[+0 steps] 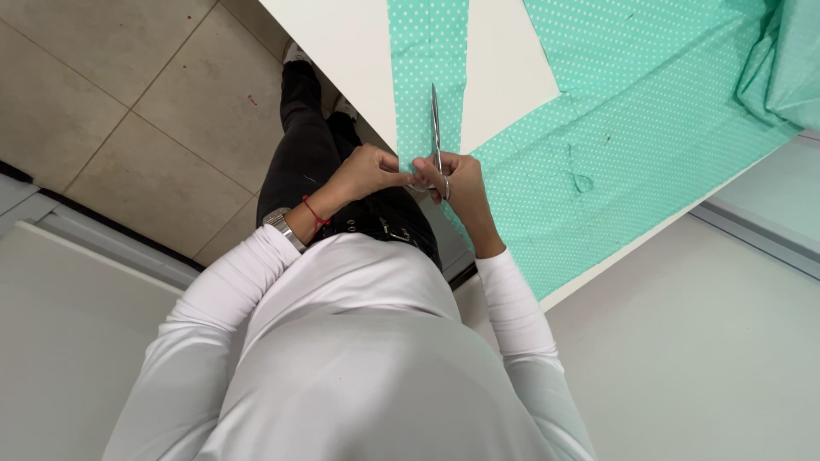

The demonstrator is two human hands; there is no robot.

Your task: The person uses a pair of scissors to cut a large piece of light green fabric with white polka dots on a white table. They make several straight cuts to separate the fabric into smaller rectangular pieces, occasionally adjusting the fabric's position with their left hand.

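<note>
Head view: your right hand (457,183) has its fingers clenched through the loops of the slim silver metal scissors (436,137), blades pointing away from you along the mint-green cotton fabric strip with small white dots (427,77). Blades look near closed, lying flat on the strip approx. down its middle; can't tell how far the cut runs. Your left hand (371,171) has its fingers grasping the strip's near end, pinched right beside the scissor handles, w/ the two hands touching or all but touching.

The strip is thin, matte woven cloth, long and narrow, lying flat on the smooth white desk (504,68) and reaching the desk's near edge where you hold it. To the right of it, past a bare wedge of desk, spreads the larger sheet of the same dotted mint fabric (632,128), flat for the most part, w/ a loose thread curl on it and a bunched, folded heap at the far right corner. It joins the strip near your right hand.

Around: silver metal wristwatch (280,224) and thin red string bracelet (314,212) on your left wrist, white long sleeves, black trousers. Beige square floor tiles (128,111) to the left, pale grey smooth panels below left and right. Nothing lies over the strip ahead of the blades.
</note>
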